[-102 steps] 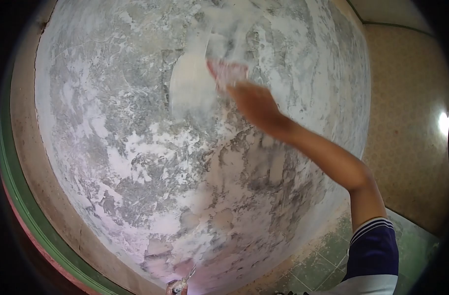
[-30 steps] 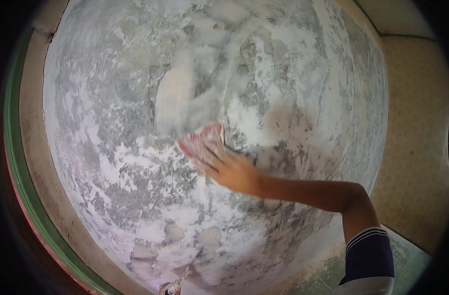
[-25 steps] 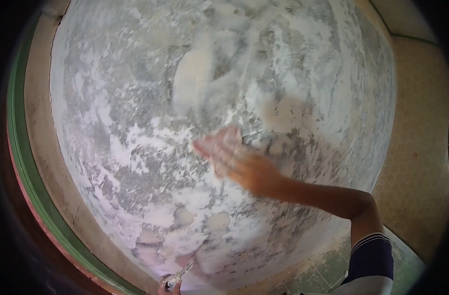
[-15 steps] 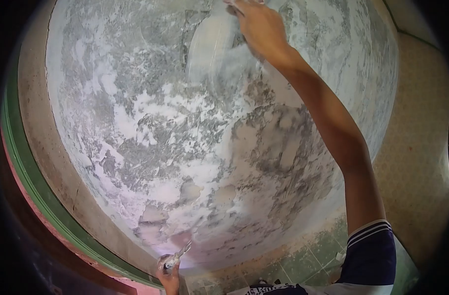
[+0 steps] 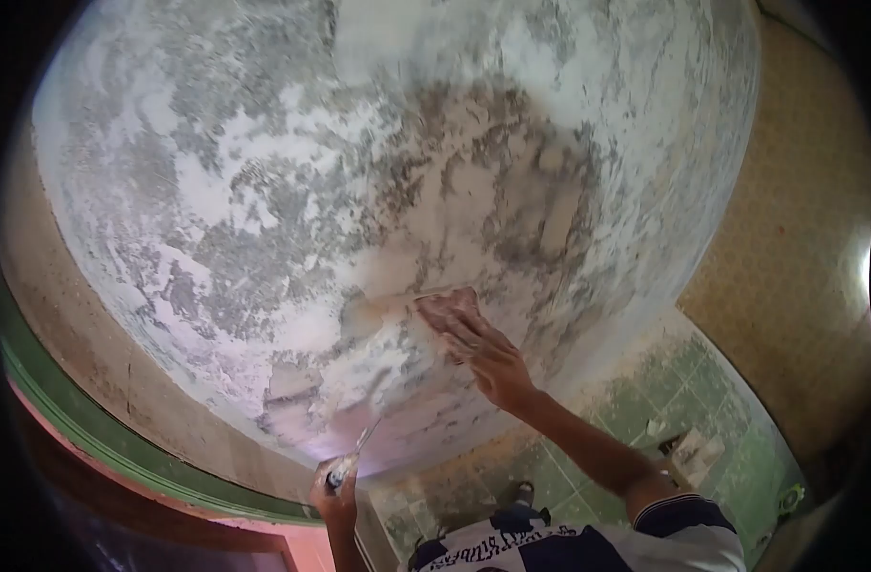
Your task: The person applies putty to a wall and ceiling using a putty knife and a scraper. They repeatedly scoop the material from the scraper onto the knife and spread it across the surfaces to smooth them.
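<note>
The person's shirt (image 5: 588, 551), white and dark blue with black letters, is closest, below both hands. The left hand (image 5: 334, 488) is curled shut around the handle of a putty knife (image 5: 363, 442) crusted with white stuff. The knife is long and thin, and it slants, with its tip pointing up and a bit right from the left hand. I can't tell if the tip touches the wall. Up and to the right of that hand is the right hand (image 5: 497, 367), partly open, with its fingers stretched out over a flat red sheet (image 5: 450, 311) smeared with white. The sheet is just past the fingertips, up and left of the right hand. Its long straight edge faces up the wall, away from the fingers, and runs side to side, a little higher at the right end. The patchy wall (image 5: 264, 181) is behind the sheet and goes far above both hands, gray and white, with a brown shadow above the right hand. A green strip (image 5: 140, 459) curves along to the left of the left hand. Dusty green floor tiles (image 5: 650, 408) lie to the right of the right hand, lower down. Farther right is a shiny tan patterned surface (image 5: 802, 191).
</note>
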Demonstrator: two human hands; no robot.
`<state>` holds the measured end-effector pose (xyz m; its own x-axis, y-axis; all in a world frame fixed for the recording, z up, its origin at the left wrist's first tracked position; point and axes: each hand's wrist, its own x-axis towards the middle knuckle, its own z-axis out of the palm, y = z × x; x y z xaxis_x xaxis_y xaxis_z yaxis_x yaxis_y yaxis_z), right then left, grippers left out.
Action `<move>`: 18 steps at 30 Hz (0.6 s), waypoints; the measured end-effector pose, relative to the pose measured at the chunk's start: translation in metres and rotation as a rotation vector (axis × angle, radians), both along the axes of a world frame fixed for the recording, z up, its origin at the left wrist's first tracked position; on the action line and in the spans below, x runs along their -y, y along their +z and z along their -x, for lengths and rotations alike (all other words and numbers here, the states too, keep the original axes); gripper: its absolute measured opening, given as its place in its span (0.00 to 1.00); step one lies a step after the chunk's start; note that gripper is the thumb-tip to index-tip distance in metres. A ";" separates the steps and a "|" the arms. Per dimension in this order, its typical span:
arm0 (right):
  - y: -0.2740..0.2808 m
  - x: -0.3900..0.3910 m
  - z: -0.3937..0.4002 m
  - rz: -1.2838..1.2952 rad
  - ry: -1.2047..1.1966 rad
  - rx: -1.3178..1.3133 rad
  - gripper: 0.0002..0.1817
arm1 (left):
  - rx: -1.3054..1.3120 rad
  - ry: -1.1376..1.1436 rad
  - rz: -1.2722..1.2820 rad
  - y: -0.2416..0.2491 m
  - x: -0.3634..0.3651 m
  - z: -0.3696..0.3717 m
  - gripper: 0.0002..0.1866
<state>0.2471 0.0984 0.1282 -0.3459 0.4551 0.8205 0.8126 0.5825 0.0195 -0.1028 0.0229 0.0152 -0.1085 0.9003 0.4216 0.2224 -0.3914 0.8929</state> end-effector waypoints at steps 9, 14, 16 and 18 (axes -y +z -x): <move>-0.017 0.063 -0.022 0.526 0.552 -1.744 0.14 | 0.247 -0.366 0.428 0.054 0.000 -0.089 0.09; -0.022 0.075 -0.051 0.625 0.546 -1.791 0.14 | 0.129 -0.389 0.467 0.064 0.011 -0.132 0.10; -0.019 0.079 -0.063 0.595 0.622 -1.797 0.14 | 0.122 -0.345 0.463 0.064 0.017 -0.148 0.09; -0.023 0.082 -0.078 0.625 0.663 -1.799 0.13 | 0.142 -0.312 0.457 0.061 0.024 -0.161 0.09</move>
